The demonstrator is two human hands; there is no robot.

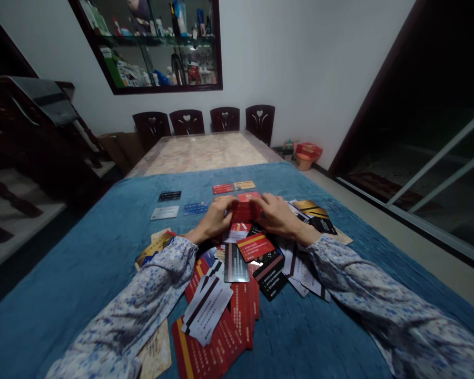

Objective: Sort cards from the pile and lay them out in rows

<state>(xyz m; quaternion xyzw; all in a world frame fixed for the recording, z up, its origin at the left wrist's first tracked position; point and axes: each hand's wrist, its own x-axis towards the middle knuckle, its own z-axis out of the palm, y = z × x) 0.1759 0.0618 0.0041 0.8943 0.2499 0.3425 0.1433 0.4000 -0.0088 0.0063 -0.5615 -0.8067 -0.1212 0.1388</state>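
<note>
Red cards are between the two hands of the person, above the near half of the desk, just over the loose pile. The left hand has its fingers bent, and its grip is clamped on the left edge of these cards. The right hand is bent in a similar way, and its grip is closed on their right edge. How many cards are held, I cannot tell, because the fingers hide a part of them.

A blue cloth covers the near part of the desk. On it, to the left of the hands, lie a black card, a white card and a blue card, each apart from the others. Beyond the hands, a red card lies just beside a yellow card.

Nearer to the person, many cards overlap in the pile. On its top one sees a red and yellow card and a dark grey card with a stripe along it. White striped cards rest upon larger red sheets. Near the right hand there are gold cards with black stripes.

Both arms wear white sleeves with blue flowers. Four dark chairs stand at the far end.
</note>
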